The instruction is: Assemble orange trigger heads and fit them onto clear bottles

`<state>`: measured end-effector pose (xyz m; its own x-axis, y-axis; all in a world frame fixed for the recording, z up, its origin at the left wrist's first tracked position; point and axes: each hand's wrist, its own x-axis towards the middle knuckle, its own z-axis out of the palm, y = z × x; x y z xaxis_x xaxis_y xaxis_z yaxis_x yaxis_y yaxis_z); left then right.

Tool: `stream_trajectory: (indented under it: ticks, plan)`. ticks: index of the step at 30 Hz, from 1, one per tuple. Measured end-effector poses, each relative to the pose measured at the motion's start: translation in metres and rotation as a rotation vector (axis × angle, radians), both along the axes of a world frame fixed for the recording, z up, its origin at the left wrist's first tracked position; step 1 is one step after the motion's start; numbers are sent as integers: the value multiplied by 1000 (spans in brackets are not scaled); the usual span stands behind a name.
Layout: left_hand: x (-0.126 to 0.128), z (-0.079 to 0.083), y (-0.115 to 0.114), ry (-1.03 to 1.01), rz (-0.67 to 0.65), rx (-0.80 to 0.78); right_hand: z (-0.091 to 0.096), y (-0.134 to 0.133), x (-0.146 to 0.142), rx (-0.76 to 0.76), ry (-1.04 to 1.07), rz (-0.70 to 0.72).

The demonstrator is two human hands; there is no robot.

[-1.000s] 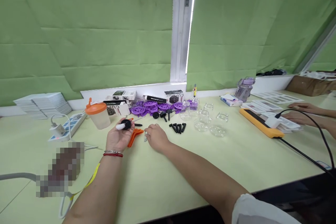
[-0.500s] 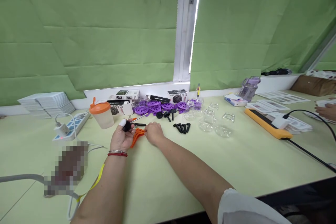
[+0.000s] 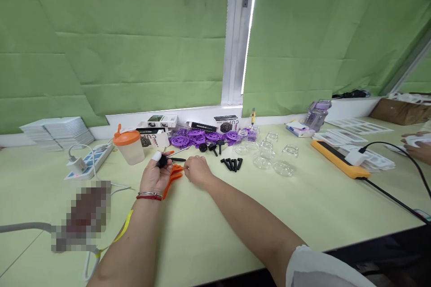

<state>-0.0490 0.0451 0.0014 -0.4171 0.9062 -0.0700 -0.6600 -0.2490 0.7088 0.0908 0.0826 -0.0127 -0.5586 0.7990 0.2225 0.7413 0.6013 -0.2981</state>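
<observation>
My left hand (image 3: 155,175), palm up with a white cover on one fingertip, is closed around a black round part (image 3: 162,160). A thin metal rod (image 3: 179,150) sticks out to the right beside it; I cannot tell if the hand holds it too. Several curved orange plastic pieces (image 3: 173,180) lie on the table between my hands, partly behind the left one. My right hand (image 3: 199,171) rests at their right end, fingers curled together. What its fingertips pinch, if anything, is hidden. Just beyond both hands lies a black pen-like stick (image 3: 177,159).
Purple wheel-shaped parts (image 3: 195,136) are piled behind, near cup holder boxes (image 3: 226,124). Black pegs (image 3: 232,164) and clear plastic cups (image 3: 283,167) stand to the right. An orange-lidded cup (image 3: 130,148) and a power strip (image 3: 97,161) are left. Another person's hand (image 3: 419,149) is far right.
The orange pieces have shifted toward me and to the left, with their ends spread apart. Both my hands have hardly moved. The view has turned slightly.
</observation>
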Motion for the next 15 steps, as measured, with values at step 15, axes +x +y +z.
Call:
stream_trajectory:
  ticks: [15]
  plan:
    - [-3,5,0,-52,44,-15,-8,-48,-23,35,9,148]
